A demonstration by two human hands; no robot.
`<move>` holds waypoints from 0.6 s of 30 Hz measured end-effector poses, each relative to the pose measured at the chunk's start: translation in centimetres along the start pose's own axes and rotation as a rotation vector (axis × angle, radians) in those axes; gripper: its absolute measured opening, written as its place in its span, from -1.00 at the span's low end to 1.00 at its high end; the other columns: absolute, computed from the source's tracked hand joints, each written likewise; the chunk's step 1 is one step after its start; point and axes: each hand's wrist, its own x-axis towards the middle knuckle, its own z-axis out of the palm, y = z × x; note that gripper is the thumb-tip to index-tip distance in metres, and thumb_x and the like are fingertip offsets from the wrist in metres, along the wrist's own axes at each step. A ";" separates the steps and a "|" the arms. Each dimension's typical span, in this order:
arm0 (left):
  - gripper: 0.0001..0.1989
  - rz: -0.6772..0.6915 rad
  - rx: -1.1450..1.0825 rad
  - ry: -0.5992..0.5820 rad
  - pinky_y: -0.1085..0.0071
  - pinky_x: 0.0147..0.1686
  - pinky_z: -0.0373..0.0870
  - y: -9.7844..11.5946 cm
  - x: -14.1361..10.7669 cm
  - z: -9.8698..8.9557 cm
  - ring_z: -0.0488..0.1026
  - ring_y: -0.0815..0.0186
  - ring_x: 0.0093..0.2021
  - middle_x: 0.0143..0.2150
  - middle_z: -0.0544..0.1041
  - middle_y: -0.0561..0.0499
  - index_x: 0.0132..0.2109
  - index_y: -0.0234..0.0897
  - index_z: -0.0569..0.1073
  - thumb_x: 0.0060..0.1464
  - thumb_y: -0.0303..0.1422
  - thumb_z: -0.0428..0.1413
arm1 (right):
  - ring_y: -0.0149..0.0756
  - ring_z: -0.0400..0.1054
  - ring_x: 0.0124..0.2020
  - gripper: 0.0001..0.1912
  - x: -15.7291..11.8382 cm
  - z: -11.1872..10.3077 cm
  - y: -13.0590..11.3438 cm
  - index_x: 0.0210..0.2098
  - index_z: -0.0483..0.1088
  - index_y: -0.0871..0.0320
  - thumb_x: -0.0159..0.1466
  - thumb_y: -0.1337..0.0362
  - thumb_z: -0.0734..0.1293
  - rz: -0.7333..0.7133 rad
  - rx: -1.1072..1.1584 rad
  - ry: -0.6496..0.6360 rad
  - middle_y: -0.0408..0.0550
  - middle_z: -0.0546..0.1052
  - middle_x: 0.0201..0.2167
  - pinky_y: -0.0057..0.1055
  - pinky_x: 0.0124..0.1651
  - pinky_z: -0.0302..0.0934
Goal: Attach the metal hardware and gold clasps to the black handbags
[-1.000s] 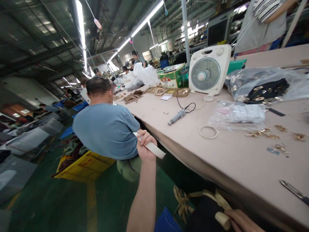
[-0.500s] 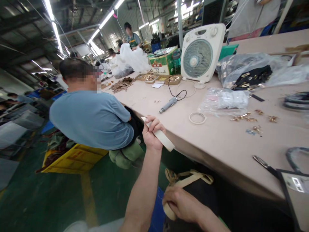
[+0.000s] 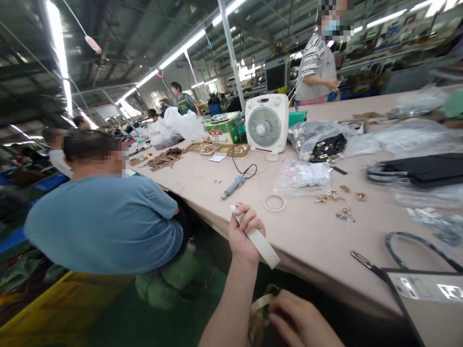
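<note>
My left hand (image 3: 248, 233), raised by the table's front edge, is closed around a flat cream strip (image 3: 265, 250), perhaps tape. One end pokes out above the thumb; the longer end slants down to the right. Below the table edge, my right hand (image 3: 298, 315) is slightly blurred, its fingers curled in. Beside those fingers lies a curved cream band (image 3: 262, 302) over something dark; what the fingers pinch is hidden. On the table beyond my left hand are a roll of tape (image 3: 274, 203) and a grey electric screwdriver (image 3: 234, 187) with a black cord.
A person in a blue shirt (image 3: 104, 221) sits close on the left, by a yellow crate (image 3: 54, 313). The table (image 3: 202, 197) carries a white fan (image 3: 266, 123), gold metal fittings (image 3: 331, 196), plastic bags (image 3: 304, 176) and a dark-edged grey panel (image 3: 427, 301) with a handle.
The view has swung up and right, bringing a standing person at the back into fuller sight. My left hand still grips the strip. My right hand sits lower in view, off the cream roll it held.
</note>
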 end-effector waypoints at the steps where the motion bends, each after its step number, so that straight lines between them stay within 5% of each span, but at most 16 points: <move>1: -0.73 -0.020 -0.047 0.006 0.64 -0.60 0.17 -0.5 -0.1 0.4 0.01 0.46 -0.58 -0.40 0.31 0.10 -0.17 -0.25 0.46 0.48 -0.38 -0.09 | -0.32 0.49 -0.37 -0.82 -0.6 -1.7 0.0 -0.29 0.50 0.04 0.40 0.16 0.31 0.072 0.033 0.143 -0.13 0.58 -0.37 -0.50 -0.27 0.36; 4: -0.74 -0.082 -0.215 0.019 0.69 -0.60 0.16 -2.5 -0.5 1.6 0.07 0.51 -0.58 -0.40 0.33 0.11 -0.17 -0.27 0.44 0.48 -0.39 -0.09 | -0.21 0.53 -0.14 -0.71 -1.8 -5.3 -0.3 -0.05 0.47 0.07 0.37 0.03 0.38 0.275 0.262 0.478 -0.01 0.60 -0.14 -0.39 -0.06 0.42; 7: -0.82 -0.139 -0.378 -0.021 0.73 -0.60 0.14 -4.5 -1.1 3.1 0.14 0.56 -0.57 -0.40 0.35 0.14 -0.16 -0.27 0.42 0.46 -0.39 -0.01 | -0.10 0.48 0.13 -0.35 -2.2 -6.6 -1.0 0.27 0.31 0.00 0.27 -0.03 0.48 0.370 0.667 0.523 0.09 0.47 0.22 -0.23 0.14 0.40; 9: -0.86 -0.175 -0.465 -0.051 0.73 -0.59 0.14 -5.6 -1.6 3.9 0.18 0.59 -0.57 -0.40 0.37 0.15 -0.16 -0.27 0.41 0.44 -0.37 0.03 | -0.13 0.52 0.02 -0.33 -2.2 -7.0 -1.3 0.24 0.35 0.01 0.23 -0.02 0.53 0.413 0.920 0.471 0.07 0.54 0.11 -0.24 0.06 0.42; 12: -0.83 -0.228 -0.535 -0.085 0.70 -0.60 0.14 -6.3 -2.6 4.7 0.21 0.60 -0.59 -0.44 0.38 0.18 -0.19 -0.27 0.39 0.42 -0.29 0.09 | -0.31 0.46 -0.30 -0.55 -2.6 -8.1 -1.5 -0.04 0.50 0.12 0.19 0.05 0.58 0.450 1.055 0.508 -0.07 0.58 -0.32 -0.41 -0.19 0.36; 15: -0.79 -0.302 -0.518 -0.131 0.67 -0.61 0.13 -6.3 -3.8 4.1 0.17 0.59 -0.64 -0.52 0.33 0.23 -0.14 -0.27 0.41 0.40 -0.21 0.12 | -0.40 0.35 -0.41 -0.64 -3.8 -10.2 -1.3 -0.22 0.49 0.14 0.18 0.06 0.60 0.432 0.978 0.610 -0.15 0.51 -0.48 -0.48 -0.28 0.26; 18: -0.58 -0.404 -0.392 -0.216 0.60 -0.60 0.14 -5.8 -4.7 2.0 0.05 0.55 -0.70 -0.60 0.23 0.30 0.18 -0.31 0.41 0.36 -0.10 0.14 | -0.40 0.33 -0.43 -0.65 -5.4 -13.2 -1.4 -0.26 0.48 0.15 0.19 0.05 0.59 0.407 0.798 0.578 -0.17 0.49 -0.51 -0.48 -0.31 0.22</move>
